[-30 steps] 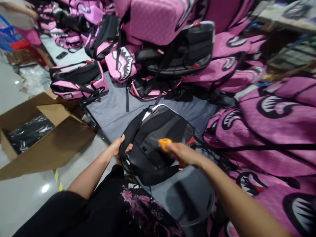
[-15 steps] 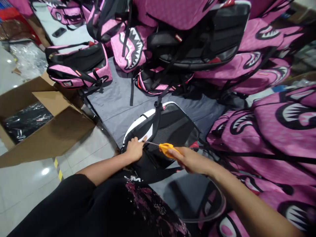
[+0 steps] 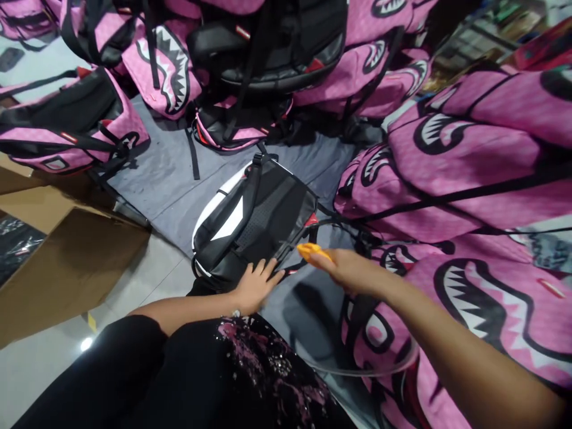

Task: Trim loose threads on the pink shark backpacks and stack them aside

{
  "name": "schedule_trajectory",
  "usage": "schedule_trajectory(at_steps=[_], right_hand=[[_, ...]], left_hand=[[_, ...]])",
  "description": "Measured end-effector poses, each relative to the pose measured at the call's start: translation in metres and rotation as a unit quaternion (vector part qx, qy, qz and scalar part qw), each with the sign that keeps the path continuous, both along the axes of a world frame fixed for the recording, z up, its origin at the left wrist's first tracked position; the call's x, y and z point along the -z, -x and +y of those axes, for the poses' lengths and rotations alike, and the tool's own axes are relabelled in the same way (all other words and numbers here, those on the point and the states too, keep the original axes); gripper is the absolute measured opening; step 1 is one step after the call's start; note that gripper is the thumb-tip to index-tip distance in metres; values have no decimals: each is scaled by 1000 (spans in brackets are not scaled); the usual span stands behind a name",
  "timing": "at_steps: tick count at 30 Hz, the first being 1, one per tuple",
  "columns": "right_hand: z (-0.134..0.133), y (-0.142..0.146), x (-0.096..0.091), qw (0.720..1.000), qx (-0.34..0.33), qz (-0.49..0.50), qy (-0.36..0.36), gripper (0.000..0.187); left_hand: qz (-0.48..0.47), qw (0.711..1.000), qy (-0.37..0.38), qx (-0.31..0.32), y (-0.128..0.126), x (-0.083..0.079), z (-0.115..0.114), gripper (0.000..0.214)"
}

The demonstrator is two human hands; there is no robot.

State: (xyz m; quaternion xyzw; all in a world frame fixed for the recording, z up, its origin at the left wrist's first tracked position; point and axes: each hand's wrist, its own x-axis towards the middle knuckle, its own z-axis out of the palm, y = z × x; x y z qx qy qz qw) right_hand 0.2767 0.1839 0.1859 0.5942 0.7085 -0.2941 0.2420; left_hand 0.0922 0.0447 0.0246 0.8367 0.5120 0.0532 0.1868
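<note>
A black and white backpack (image 3: 257,217) lies back-side up on a grey cloth (image 3: 170,179) in front of me. My left hand (image 3: 255,285) rests flat on its near lower edge, fingers stretched out. Just right of the bag, my right hand (image 3: 346,269) is closed on orange-handled snips (image 3: 313,251), whose thin blade points left toward the bag's edge.
Pink backpacks with shark-mouth prints (image 3: 469,179) are piled to the right and at the back (image 3: 268,53). More lie at the left (image 3: 67,128). An open cardboard box (image 3: 62,256) stands on the shiny floor at the left.
My left hand let go of the bag's left rim and now lies flat on its near edge. The right hand with the snips drew back a little to the right.
</note>
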Motion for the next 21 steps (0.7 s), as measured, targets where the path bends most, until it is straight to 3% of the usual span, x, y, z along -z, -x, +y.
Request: schedule_trajectory(at_steps=[2, 5, 6, 9, 11, 12, 13, 16, 17, 18, 19, 20, 21], right_hand=[[-13, -14, -9, 998, 53, 22, 41, 59], [-33, -42, -23, 992, 119, -1, -47, 54], [-42, -51, -25, 991, 129, 12, -40, 53], [-75, -67, -19, 975, 127, 129, 127, 58], [-92, -72, -7, 953, 116, 187, 208, 61], [-97, -74, 0, 951, 120, 199, 205, 61], [-100, -75, 7, 955, 131, 204, 171, 61], [-100, -71, 20, 968, 160, 192, 36, 60], [-99, -68, 22, 968, 146, 198, 49, 59], [-99, -64, 23, 966, 118, 209, 92, 59], [-98, -60, 23, 961, 85, 220, 141, 59], [-96, -57, 23, 957, 55, 228, 170, 61], [-92, -55, 22, 961, 37, 227, 154, 62]], left_hand=[[70, 997, 4, -24, -12, 6, -1, 71], [89, 993, -22, -70, -18, 11, -1, 65], [79, 993, -20, -85, -18, 12, -1, 63], [-2, 990, 20, -143, -7, 10, 1, 61], [-132, 969, 84, -193, 9, 9, 8, 58], [-217, 939, 131, -231, 18, 9, 14, 55], [-301, 892, 189, -280, 28, 10, 20, 50], [-444, 705, 360, -421, 51, 12, 36, 46], [-456, 663, 391, -447, 54, 13, 39, 45], [-458, 647, 398, -461, 54, 12, 39, 44], [-452, 664, 377, -462, 52, 12, 38, 43], [-431, 709, 327, -453, 47, 10, 34, 43], [-391, 769, 258, -435, 40, 9, 29, 45]])
